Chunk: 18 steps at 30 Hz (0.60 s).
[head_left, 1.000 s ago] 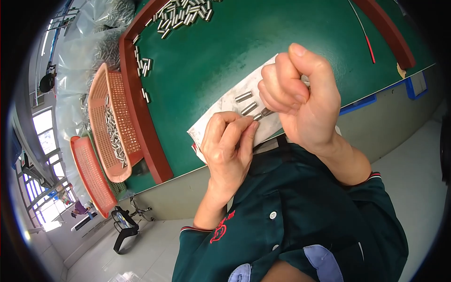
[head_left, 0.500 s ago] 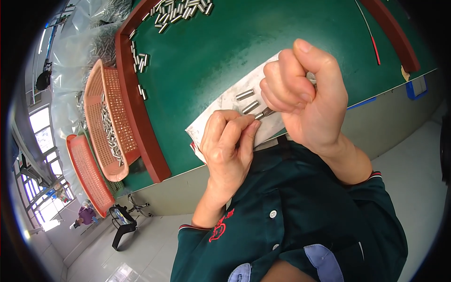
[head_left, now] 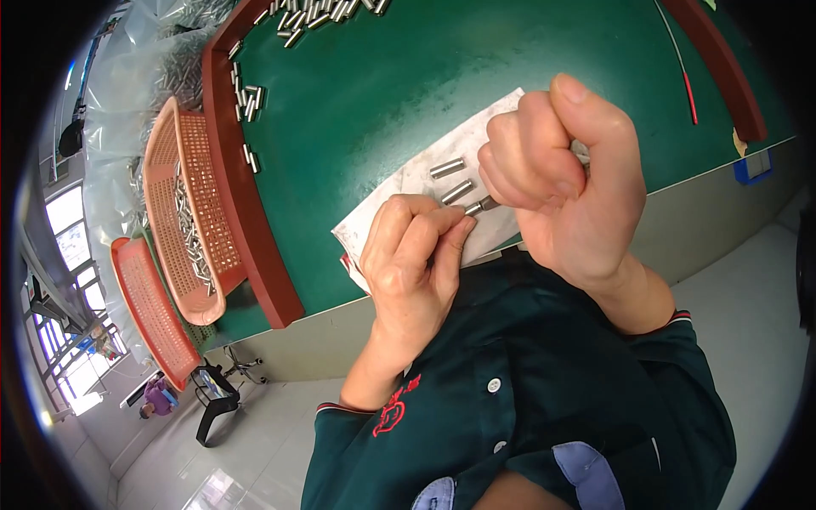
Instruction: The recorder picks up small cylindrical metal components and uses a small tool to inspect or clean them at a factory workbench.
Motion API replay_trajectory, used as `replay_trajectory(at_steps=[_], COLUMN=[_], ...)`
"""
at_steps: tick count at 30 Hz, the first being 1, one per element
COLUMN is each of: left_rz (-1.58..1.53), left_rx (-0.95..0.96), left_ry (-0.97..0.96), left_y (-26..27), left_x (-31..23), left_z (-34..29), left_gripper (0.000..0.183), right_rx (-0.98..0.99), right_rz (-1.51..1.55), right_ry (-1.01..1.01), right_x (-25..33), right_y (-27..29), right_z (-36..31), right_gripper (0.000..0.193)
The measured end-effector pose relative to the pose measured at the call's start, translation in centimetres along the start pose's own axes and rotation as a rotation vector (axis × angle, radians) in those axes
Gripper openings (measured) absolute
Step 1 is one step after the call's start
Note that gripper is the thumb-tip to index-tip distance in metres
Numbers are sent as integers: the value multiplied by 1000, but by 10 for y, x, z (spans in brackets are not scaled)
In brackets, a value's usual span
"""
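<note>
My left hand (head_left: 410, 255) is closed, with thumb and forefinger pinching a small shiny metal cylinder (head_left: 473, 209) at the near edge of the cloth. Wrapped in a fist, my right hand (head_left: 568, 174) grips a slim tool (head_left: 489, 203). Its greyish tip meets the right end of the pinched cylinder, and most of it is hidden by my fingers. Two more metal cylinders, one (head_left: 447, 167) farther off and one (head_left: 457, 191) closer, lie side by side on the stained white cloth (head_left: 374, 212) between my hands.
Loose metal cylinders (head_left: 319, 17) are heaped at the back of the green tabletop (head_left: 340, 110), with several along the brown-red left rail (head_left: 246, 204). Left of it stand an orange basket (head_left: 212, 187) of cylinders, another basket (head_left: 153, 306) and plastic bags (head_left: 110, 110). A red-handled rod (head_left: 689, 98) lies at right.
The whole view has shifted slightly. My right fist sits a little lower and farther right in the picture; the pinched cylinder and the tool tip stay together.
</note>
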<state>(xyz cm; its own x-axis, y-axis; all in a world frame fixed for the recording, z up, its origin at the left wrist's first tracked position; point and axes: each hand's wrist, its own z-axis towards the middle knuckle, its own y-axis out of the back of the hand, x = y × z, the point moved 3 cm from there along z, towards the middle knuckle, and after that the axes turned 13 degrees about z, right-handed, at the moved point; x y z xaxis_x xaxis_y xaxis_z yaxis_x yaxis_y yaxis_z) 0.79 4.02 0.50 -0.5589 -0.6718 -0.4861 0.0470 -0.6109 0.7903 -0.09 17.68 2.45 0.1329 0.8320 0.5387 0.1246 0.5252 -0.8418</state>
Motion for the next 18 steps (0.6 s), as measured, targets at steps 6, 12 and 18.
replay_trajectory(at_steps=[6,12,18], left_rz=[-15,-35,-59], left_rx=[8,-11,5], left_ry=[9,28,44], left_y=[-1,-1,-1], left_x=[1,1,2], left_z=[0,-2,-3], left_gripper=[16,18,18], right_rx=[29,58,92], right_rz=[-77,-182,-200], right_ry=[17,47,35], right_x=[-5,-7,-5], right_y=[1,1,3], right_z=[-1,-4,-5], right_gripper=[42,43,43])
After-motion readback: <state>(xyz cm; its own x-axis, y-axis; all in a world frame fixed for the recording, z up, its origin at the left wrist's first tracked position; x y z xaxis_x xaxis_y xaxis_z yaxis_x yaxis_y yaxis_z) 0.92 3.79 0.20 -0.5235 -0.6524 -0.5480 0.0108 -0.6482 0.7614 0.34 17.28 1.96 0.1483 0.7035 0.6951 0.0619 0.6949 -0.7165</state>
